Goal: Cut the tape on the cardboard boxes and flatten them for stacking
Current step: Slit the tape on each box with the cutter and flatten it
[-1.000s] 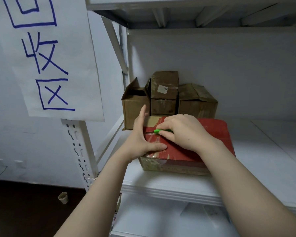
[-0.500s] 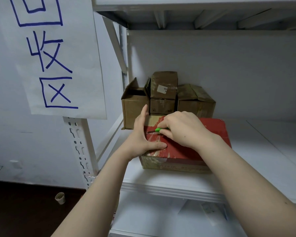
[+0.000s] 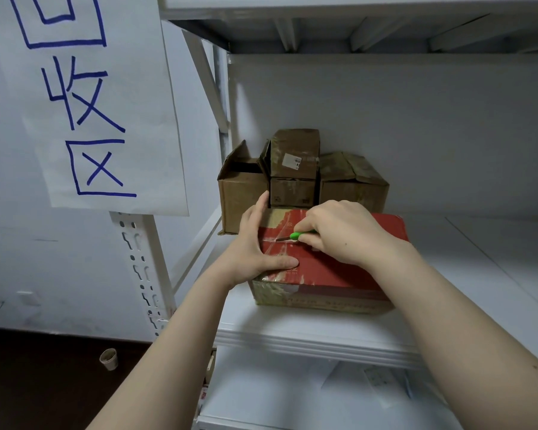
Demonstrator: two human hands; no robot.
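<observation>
A red-topped cardboard box [image 3: 339,274] lies on the white shelf [image 3: 308,339], its lid sealed with clear tape. My left hand [image 3: 255,243] clasps the box's left end, thumb flat on the lid and fingers up the far side. My right hand [image 3: 345,231] grips a green-handled knife [image 3: 294,236]; its blade tip rests on the tape seam near the left end. Behind stand three brown cardboard boxes: an open one [image 3: 241,193], a taller taped one [image 3: 294,169] and a low one [image 3: 353,184].
A paper sign [image 3: 90,97] with blue characters hangs at left on the perforated shelf upright [image 3: 140,268]. A small paper cup [image 3: 108,359] stands on the dark floor. A lower shelf [image 3: 308,395] holds some papers. The shelf extends to the right.
The knife in my right hand has slid a little along the tape seam toward the box's left end, showing more blade. My left hand stays on the box.
</observation>
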